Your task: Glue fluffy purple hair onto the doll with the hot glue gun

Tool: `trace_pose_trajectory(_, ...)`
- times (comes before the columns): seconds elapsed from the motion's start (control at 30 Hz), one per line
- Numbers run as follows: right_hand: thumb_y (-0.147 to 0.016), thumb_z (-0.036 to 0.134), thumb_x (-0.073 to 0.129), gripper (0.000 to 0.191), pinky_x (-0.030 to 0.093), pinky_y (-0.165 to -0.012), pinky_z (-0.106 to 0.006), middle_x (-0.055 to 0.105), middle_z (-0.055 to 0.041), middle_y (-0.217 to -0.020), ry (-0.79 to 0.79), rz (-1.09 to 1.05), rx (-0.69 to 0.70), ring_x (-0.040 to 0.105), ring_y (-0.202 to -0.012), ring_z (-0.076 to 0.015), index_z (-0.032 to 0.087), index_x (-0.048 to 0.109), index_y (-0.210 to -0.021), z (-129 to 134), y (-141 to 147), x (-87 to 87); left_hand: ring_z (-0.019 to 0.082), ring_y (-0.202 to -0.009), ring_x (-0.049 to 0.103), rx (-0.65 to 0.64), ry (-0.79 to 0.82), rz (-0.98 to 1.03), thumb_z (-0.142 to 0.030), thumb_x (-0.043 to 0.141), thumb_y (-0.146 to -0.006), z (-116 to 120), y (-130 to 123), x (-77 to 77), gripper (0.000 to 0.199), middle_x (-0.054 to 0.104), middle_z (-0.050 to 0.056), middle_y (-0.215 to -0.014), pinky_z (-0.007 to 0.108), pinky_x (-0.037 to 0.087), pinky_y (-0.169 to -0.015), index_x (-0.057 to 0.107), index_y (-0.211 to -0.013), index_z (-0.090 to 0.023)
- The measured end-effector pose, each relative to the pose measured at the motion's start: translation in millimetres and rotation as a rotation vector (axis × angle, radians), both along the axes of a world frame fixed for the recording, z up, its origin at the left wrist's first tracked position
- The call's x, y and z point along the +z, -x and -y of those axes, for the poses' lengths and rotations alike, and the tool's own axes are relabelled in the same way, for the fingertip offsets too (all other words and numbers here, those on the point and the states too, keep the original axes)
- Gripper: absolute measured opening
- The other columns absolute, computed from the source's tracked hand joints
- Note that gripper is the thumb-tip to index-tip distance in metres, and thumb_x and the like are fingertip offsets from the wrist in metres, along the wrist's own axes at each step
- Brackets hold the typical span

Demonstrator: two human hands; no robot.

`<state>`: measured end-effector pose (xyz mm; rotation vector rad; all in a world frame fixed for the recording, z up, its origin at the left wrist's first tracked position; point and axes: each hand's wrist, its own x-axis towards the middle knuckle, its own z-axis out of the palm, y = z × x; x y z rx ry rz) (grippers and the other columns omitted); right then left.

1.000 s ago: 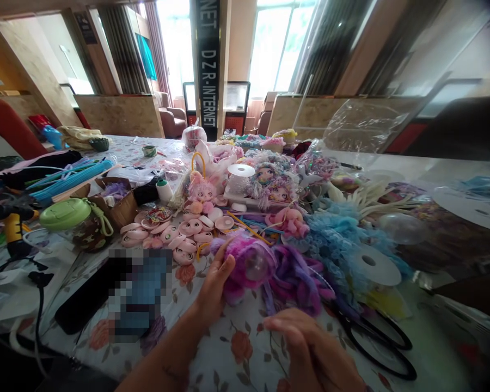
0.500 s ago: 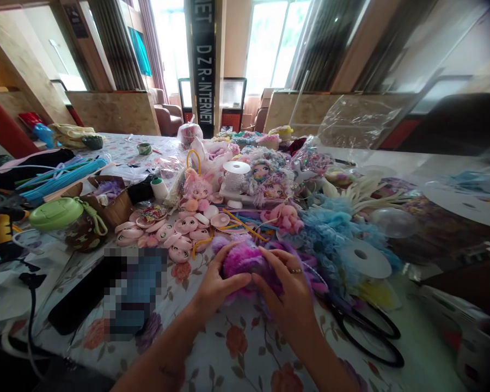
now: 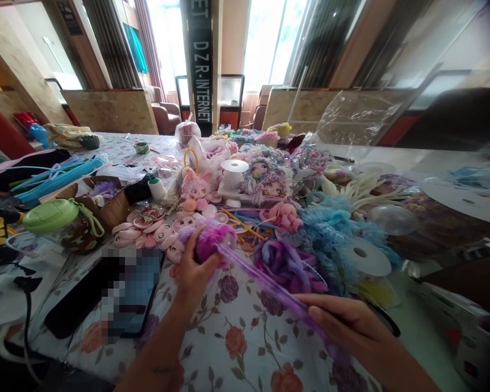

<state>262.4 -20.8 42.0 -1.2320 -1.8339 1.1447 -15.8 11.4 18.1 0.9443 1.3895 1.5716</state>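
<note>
My left hand (image 3: 196, 269) is closed around a fluffy magenta-and-purple bundle (image 3: 216, 239) raised above the table. From it a long purple fuzzy strand (image 3: 265, 283) runs taut down to the right. My right hand (image 3: 347, 318) pinches this strand between thumb and fingers, and its loose end hangs below the hand, blurred. Behind the strand lies a coiled heap of thick purple fuzzy strands (image 3: 288, 267). Pink doll-face discs (image 3: 163, 233) with painted eyes sit just left of the bundle.
A phone (image 3: 136, 296) and a black case (image 3: 81, 296) lie at left, near a green-lidded jar (image 3: 51, 215). Scissors (image 3: 386, 318) rest partly hidden behind my right hand. Blue frilly yarn (image 3: 330, 234), a white spool (image 3: 234, 171) and finished doll heads (image 3: 265, 174) crowd the back.
My hands were together around the purple bundle. Now the left has moved left with it, while the right has moved right and towards me, drawing a strand out taut.
</note>
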Motion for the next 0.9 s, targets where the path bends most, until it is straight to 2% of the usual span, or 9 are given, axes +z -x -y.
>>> trace_pose_trajectory(0.1,-0.088,0.055,0.062,0.038,0.029,-0.033,-0.023,0.043,0.0039,-0.042,0.148,-0.005,-0.012,0.031,-0.035,-0.0093,0.024,0.082,-0.097,4,-21,0.3,0.022,-0.105,0.066,0.118,-0.052,0.235,-0.032,0.079,-0.069,-3,2,-0.4,0.071,0.067,0.002,-0.120,0.028,0.057,-0.083,0.055,-0.136,-0.032)
trace_pose_trajectory(0.17,-0.089,0.058,0.058,0.041,0.038,-0.037,-0.024,0.051,0.0015,-0.045,0.153,0.051,-0.035,0.043,-0.038,-0.0121,0.024,0.082,-0.092,1,-25,-1.4,0.021,-0.108,0.065,0.135,-0.062,0.268,-0.031,0.079,-0.069,-2,2,0.4,0.072,0.068,0.002,-0.119,0.027,0.057,-0.086,0.054,-0.137,-0.032)
trace_pose_trajectory(0.27,-0.084,0.058,0.062,0.039,0.058,-0.063,-0.031,0.075,-0.0078,-0.079,-0.094,0.203,-0.189,0.071,-0.072,-0.0245,0.025,0.082,-0.084,-7,-19,-7.1,0.023,-0.114,0.063,0.051,-0.033,0.189,-0.031,0.079,-0.070,3,-3,3.5,0.068,0.065,0.003,-0.127,0.028,0.054,-0.092,0.057,-0.134,-0.030)
trace_pose_trajectory(0.3,-0.084,0.058,0.062,0.038,0.060,-0.073,-0.034,0.077,-0.0091,-0.091,-0.190,0.230,-0.262,0.073,-0.085,-0.0278,0.025,0.081,-0.085,-9,-14,-9.3,0.024,-0.116,0.062,0.016,-0.021,0.142,-0.030,0.079,-0.069,5,-6,4.6,0.066,0.064,0.004,-0.130,0.029,0.053,-0.095,0.059,-0.132,-0.028)
trace_pose_trajectory(0.37,-0.087,0.055,0.060,0.037,0.060,-0.082,-0.038,0.078,-0.0091,-0.100,-0.306,0.225,-0.355,0.073,-0.094,-0.0285,0.024,0.079,-0.092,-9,3,-12.9,0.027,-0.121,0.059,-0.054,-0.011,0.040,-0.029,0.080,-0.068,8,-10,5.7,0.063,0.062,0.005,-0.133,0.033,0.049,-0.100,0.063,-0.128,-0.025)
trace_pose_trajectory(0.5,-0.088,0.043,0.063,0.024,0.061,-0.075,-0.034,0.076,-0.0058,-0.091,-0.357,0.157,-0.270,0.074,-0.082,-0.0230,0.023,0.068,-0.099,-5,51,-14.5,0.031,-0.131,0.051,-0.194,-0.033,-0.159,-0.028,0.080,-0.069,11,-15,0.5,0.063,0.059,0.006,-0.138,0.039,0.039,-0.111,0.062,-0.129,-0.026)
trace_pose_trajectory(0.63,-0.081,0.039,0.071,0.024,0.060,-0.072,-0.035,0.071,-0.0040,-0.086,-0.438,0.160,-0.336,0.071,-0.078,-0.0227,0.023,0.060,-0.094,-8,88,-16.8,0.031,-0.131,0.050,-0.284,-0.056,-0.242,-0.026,0.078,-0.071,9,-16,-8.6,0.064,0.058,0.007,-0.139,0.042,0.036,-0.113,0.060,-0.132,-0.027)
trace_pose_trajectory(0.77,-0.086,0.036,0.065,0.022,0.060,-0.073,-0.031,0.071,-0.0037,-0.086,-0.442,0.097,-0.343,0.071,-0.079,-0.0205,0.022,0.059,-0.102,-12,102,-20.3,0.032,-0.133,0.049,-0.293,-0.048,-0.298,-0.026,0.078,-0.071,9,-16,-8.7,0.067,0.055,0.008,-0.143,0.042,0.034,-0.114,0.058,-0.134,-0.027)
trace_pose_trajectory(0.9,-0.092,0.027,0.053,0.021,0.059,-0.072,-0.028,0.073,-0.0030,-0.086,-0.402,0.049,-0.307,0.071,-0.076,-0.0179,0.020,0.062,-0.110,-11,101,-20.5,0.033,-0.134,0.047,-0.299,0.007,-0.331,-0.028,0.082,-0.066,10,-17,-4.0,0.076,0.051,0.008,-0.146,0.043,0.034,-0.114,0.055,-0.137,-0.028)
